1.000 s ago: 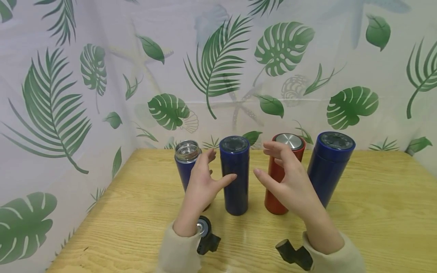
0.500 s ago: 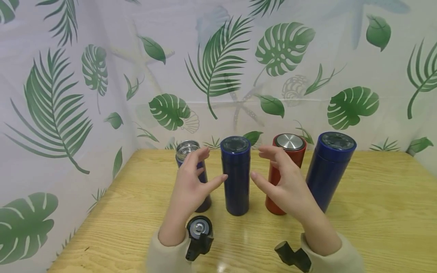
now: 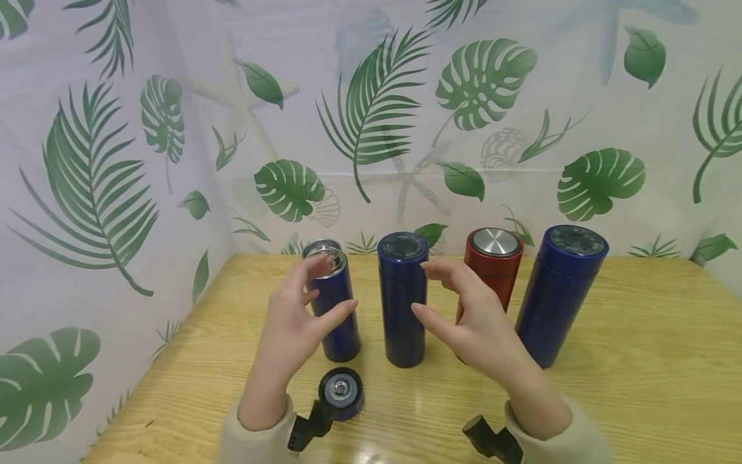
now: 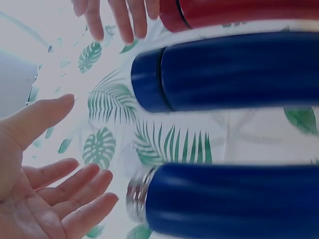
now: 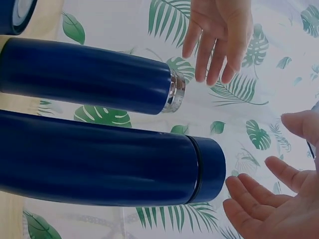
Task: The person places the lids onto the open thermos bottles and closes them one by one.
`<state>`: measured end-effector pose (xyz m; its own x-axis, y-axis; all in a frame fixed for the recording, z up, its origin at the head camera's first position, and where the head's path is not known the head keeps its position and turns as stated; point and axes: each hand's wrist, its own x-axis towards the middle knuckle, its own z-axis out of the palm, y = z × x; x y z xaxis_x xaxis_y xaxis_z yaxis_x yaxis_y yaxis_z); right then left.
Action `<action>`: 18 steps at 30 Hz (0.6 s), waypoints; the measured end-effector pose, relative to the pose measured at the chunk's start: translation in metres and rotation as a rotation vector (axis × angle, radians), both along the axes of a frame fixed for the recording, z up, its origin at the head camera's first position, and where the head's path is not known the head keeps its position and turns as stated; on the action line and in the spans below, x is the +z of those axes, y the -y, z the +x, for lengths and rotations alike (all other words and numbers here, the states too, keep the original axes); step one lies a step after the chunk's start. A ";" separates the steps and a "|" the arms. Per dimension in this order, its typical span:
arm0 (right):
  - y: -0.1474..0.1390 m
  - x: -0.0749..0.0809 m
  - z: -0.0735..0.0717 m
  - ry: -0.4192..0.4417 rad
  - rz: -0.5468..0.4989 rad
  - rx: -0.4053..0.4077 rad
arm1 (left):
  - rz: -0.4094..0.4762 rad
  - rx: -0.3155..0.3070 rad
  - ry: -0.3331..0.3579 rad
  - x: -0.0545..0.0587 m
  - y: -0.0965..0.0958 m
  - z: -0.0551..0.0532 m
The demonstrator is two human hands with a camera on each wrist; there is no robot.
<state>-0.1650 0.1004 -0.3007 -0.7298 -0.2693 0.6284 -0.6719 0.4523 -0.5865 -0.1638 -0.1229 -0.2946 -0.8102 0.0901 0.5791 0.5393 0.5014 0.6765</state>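
My left hand (image 3: 292, 322) is raised with fingers spread and bent, empty, in front of an uncapped blue thermos (image 3: 339, 316) whose bare steel mouth shows. In the left wrist view, this hand's fingertips are just short of that steel neck (image 4: 139, 194). My right hand (image 3: 475, 316), also holding nothing, is at the right side of a capped blue thermos (image 3: 402, 309). Seen from the right wrist, its fingers (image 5: 249, 199) curve near the cap (image 5: 212, 169). On the table before the uncapped thermos lies a lid (image 3: 342, 390), inner side up.
A red thermos (image 3: 501, 270) with a steel top stands behind my right hand, partly hidden by it. Farther right is another capped blue thermos (image 3: 559, 296). All stand on a wooden table (image 3: 649, 361); a leaf-print cloth (image 3: 377, 96) hangs behind and at left.
Both hands have shifted left, the left one farther. The left hand now overlaps the uncapped thermos, the right one reaches the middle blue thermos in view. The lid has come into full sight.
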 end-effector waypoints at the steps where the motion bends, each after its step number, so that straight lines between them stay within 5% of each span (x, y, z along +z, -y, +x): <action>1: 0.001 0.000 0.000 0.006 0.001 0.000 | -0.008 0.009 -0.001 0.000 0.003 0.000; 10: 0.017 -0.005 -0.002 0.028 0.019 0.039 | -0.118 0.092 0.030 -0.003 0.043 0.001; 18: 0.036 -0.006 -0.011 0.025 0.012 0.094 | -0.101 0.122 0.064 -0.001 0.059 0.000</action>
<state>-0.1762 0.0642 -0.3072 -0.7161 -0.3450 0.6068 -0.6972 0.3950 -0.5982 -0.1643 -0.1821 -0.2953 -0.8537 0.0438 0.5190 0.4275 0.6281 0.6502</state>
